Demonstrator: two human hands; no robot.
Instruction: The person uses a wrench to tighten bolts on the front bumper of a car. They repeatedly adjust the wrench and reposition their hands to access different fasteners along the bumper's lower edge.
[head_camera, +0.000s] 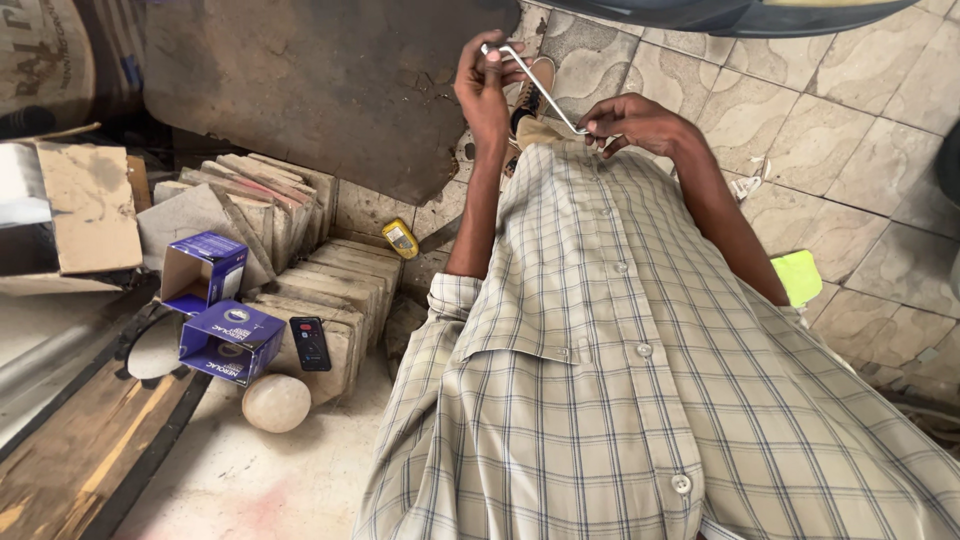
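Holding a bent metal rod (530, 85) at both ends, the person stands over a tiled floor (850, 120). The left hand (485, 75) has its grip pinched around the rod's hooked upper end, fingers curled tight. The right hand (635, 122) closes its grip on the lower end, just above the checked shirt (620, 330). The rod's long axis slants from upper left down to lower right between the two hands. Blue boxes (215, 300) and stacked tiles (300, 240) lie well apart, leftward.
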